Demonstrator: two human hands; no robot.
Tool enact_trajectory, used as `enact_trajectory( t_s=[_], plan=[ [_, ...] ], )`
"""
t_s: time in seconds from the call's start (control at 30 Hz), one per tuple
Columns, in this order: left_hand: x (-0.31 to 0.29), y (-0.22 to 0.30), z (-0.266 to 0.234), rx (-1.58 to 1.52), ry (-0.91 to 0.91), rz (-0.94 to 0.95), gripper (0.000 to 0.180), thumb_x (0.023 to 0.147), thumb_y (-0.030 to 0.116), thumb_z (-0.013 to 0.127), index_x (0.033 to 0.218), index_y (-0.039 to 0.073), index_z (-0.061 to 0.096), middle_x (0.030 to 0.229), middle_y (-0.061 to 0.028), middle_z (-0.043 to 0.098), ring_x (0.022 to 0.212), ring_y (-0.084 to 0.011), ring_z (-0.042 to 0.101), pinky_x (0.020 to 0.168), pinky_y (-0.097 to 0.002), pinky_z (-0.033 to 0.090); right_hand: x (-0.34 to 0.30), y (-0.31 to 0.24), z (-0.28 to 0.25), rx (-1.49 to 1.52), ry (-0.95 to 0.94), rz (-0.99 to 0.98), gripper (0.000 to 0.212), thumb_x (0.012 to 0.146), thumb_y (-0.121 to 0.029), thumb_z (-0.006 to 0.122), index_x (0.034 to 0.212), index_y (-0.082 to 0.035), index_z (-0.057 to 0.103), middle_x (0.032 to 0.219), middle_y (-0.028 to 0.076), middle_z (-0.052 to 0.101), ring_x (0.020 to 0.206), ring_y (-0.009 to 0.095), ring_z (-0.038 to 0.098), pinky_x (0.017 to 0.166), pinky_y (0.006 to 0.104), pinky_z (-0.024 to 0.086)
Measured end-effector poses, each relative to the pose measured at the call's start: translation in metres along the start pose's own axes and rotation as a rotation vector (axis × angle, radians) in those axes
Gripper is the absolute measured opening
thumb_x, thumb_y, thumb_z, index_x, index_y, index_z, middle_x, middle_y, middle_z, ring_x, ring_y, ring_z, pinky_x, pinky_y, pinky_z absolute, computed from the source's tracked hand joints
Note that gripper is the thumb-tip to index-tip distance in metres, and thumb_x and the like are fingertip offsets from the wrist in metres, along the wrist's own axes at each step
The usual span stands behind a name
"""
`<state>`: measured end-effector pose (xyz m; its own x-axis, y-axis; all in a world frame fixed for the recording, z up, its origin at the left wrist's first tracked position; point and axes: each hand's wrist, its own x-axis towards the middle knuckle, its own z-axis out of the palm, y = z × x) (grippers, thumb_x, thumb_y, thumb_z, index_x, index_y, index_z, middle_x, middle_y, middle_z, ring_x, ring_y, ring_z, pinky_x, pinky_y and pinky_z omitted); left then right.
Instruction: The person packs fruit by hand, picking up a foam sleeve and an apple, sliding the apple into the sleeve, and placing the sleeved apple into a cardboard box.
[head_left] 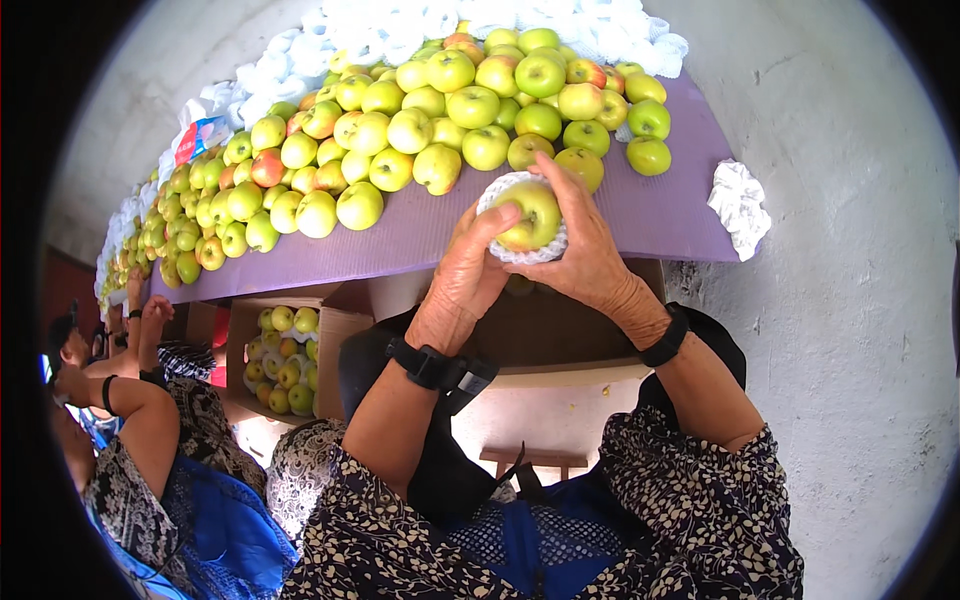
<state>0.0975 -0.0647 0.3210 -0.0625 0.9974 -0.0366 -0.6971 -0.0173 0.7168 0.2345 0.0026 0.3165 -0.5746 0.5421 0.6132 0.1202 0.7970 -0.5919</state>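
Between my two hands is a yellow-green apple with a white foam net round its sides. My left hand grips it from the left, the thumb lying over the apple's top. From the right, my right hand is wrapped about the netted apple, its fingers along the far side and thumb below. Both hands are just off the near edge of a purple table. A long heap of green and reddish apples covers much of that table beyond them.
White foam nets are piled behind the apples. A crumpled white cloth lies at the table's right corner. Below stand a cardboard box of apples and another cardboard box before my lap. People sit at the left; a wall is right.
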Motion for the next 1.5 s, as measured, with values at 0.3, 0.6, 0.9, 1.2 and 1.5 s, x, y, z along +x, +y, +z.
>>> enact_trajectory(
  t_s=[0.3, 0.6, 0.9, 1.2, 1.5],
  plan=[
    [0.003, 0.002, -0.006, -0.052, 0.011, 0.1, 0.05, 0.084, 0.016, 0.062, 0.128, 0.001, 0.044, 0.118, -0.0098, 0.055, 0.109, -0.021, 0.054, 0.096, -0.0378, 0.044, 0.003, 0.004, -0.006, 0.097, 0.011, 0.0, 0.122, 0.05, -0.034, 0.091, 0.143, -0.001, 0.02, 0.141, 0.02, 0.035, 0.131, 0.031, 0.036, 0.109, 0.0406, 0.029],
    [0.003, -0.008, -0.006, -0.128, -0.014, 0.106, 0.049, 0.084, 0.016, 0.062, 0.128, 0.002, 0.045, 0.119, -0.0093, 0.054, 0.111, -0.0209, 0.053, 0.097, -0.0376, 0.044, 0.005, 0.01, 0.001, 0.135, -0.02, 0.069, 0.113, 0.052, -0.028, 0.09, 0.141, -0.004, 0.026, 0.138, 0.017, 0.041, 0.127, 0.028, 0.041, 0.106, 0.0381, 0.034],
    [0.003, -0.013, -0.011, -0.038, -0.062, 0.05, 0.053, 0.085, 0.027, 0.063, 0.129, 0.003, 0.043, 0.122, -0.0093, 0.053, 0.114, -0.0219, 0.052, 0.097, -0.0393, 0.043, 0.0, 0.008, 0.006, 0.035, 0.033, 0.029, 0.09, 0.059, -0.017, 0.086, 0.133, -0.006, 0.036, 0.126, 0.015, 0.048, 0.115, 0.028, 0.05, 0.097, 0.0382, 0.042],
    [-0.001, -0.009, -0.003, -0.096, -0.097, 0.017, 0.068, 0.092, 0.054, 0.046, 0.136, 0.003, 0.036, 0.133, -0.0113, 0.046, 0.122, -0.0243, 0.047, 0.101, -0.0418, 0.04, -0.002, 0.005, 0.006, -0.01, 0.053, 0.01, 0.086, 0.06, -0.011, 0.082, 0.132, -0.004, 0.037, 0.123, 0.015, 0.048, 0.114, 0.028, 0.05, 0.097, 0.0372, 0.041],
    [0.008, -0.008, -0.007, -0.139, -0.109, -0.029, 0.077, 0.091, 0.063, 0.037, 0.137, 0.002, 0.034, 0.136, -0.0127, 0.044, 0.124, -0.0258, 0.046, 0.103, -0.042, 0.039, 0.0, 0.005, -0.003, 0.121, -0.016, 0.049, 0.089, 0.06, -0.013, 0.082, 0.134, -0.002, 0.035, 0.129, 0.018, 0.046, 0.119, 0.032, 0.047, 0.101, 0.0396, 0.038]
  ],
)
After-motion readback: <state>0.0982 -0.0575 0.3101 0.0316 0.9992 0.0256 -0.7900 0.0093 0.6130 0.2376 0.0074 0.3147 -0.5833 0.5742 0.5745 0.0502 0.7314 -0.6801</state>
